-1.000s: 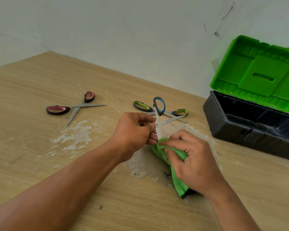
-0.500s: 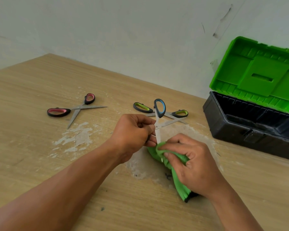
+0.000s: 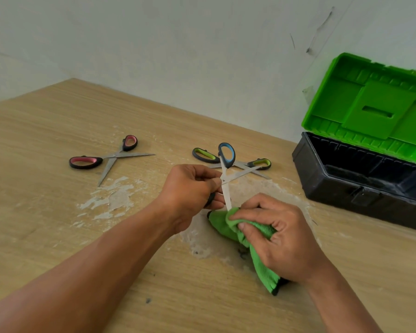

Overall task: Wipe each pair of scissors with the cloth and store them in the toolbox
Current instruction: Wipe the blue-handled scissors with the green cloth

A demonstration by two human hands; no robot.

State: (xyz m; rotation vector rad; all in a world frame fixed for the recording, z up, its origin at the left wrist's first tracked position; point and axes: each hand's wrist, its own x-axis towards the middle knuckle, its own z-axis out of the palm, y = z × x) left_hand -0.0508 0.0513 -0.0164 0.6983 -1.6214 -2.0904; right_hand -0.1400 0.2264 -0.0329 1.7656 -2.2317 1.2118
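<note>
My left hand [image 3: 190,188] grips the blue-handled scissors [image 3: 227,155] near the pivot, blades spread apart, one handle pointing up and the other hidden in my fist. My right hand [image 3: 279,236] pinches the green cloth [image 3: 262,267] around the tip of the lower blade. The pink-handled scissors [image 3: 106,159] lie spread on the table to the left. Green-handled scissors [image 3: 205,155] lie spread behind the blue pair. The black toolbox [image 3: 360,188] stands at the right with its green lid [image 3: 375,109] raised; its inside looks empty.
The wooden table [image 3: 46,212] has worn white patches [image 3: 115,198] around and under my hands. A white wall runs along the table's far edge, behind the toolbox.
My right hand with the cloth has slid down along the blade toward its tip, uncovering more of the blade. The left hand keeps its hold on the scissors.
</note>
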